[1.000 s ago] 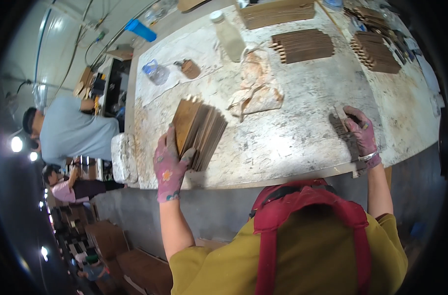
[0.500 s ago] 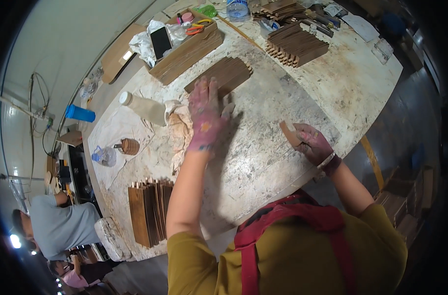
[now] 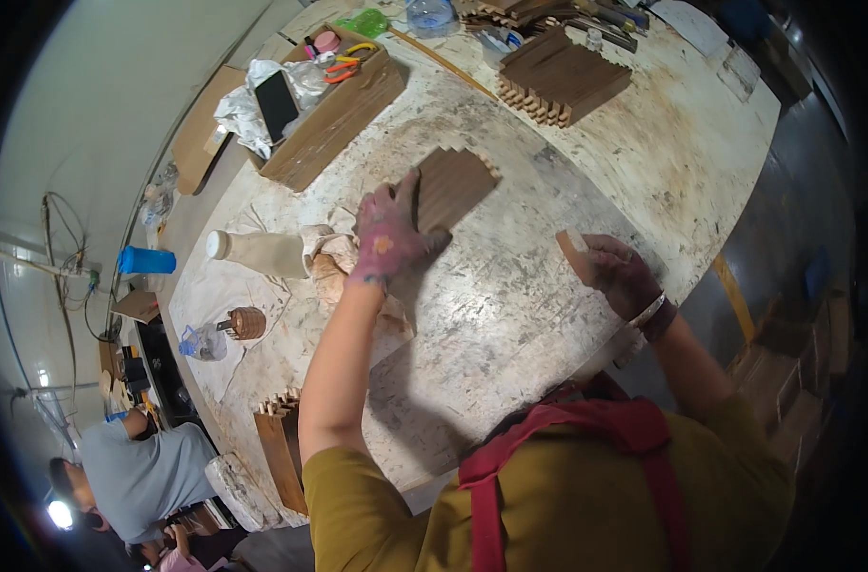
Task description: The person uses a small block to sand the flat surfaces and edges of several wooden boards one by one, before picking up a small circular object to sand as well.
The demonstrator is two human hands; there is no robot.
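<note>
My left hand (image 3: pixel 391 236), in a stained pinkish glove, grips the left end of a stack of dark brown wooden slats (image 3: pixel 458 186). The thumb lies along the near side and the fingers along the far side. Notched, pale tips show at the stack's far right end. My right hand (image 3: pixel 626 276), also gloved, is raised at the table's right near side. Between its thumb and fingers is a small brown block (image 3: pixel 575 257) with a pale upper edge; its exact kind is unclear. The block is apart from the stack.
On the worktable (image 3: pixel 510 315) are another slat stack (image 3: pixel 565 76), a cardboard box (image 3: pixel 343 124) with phone and pliers, a white-capped bottle (image 3: pixel 262 255), a crumpled cloth (image 3: pixel 331 272) and a brush in a round pot (image 3: pixel 247 324). More slats (image 3: pixel 283 453) stand near left. Co-workers (image 3: pixel 153 477) are beyond.
My left hand has gone from lying over the stack to gripping its left end. The stack has shifted right and nearer to me. My right hand still holds the small block.
</note>
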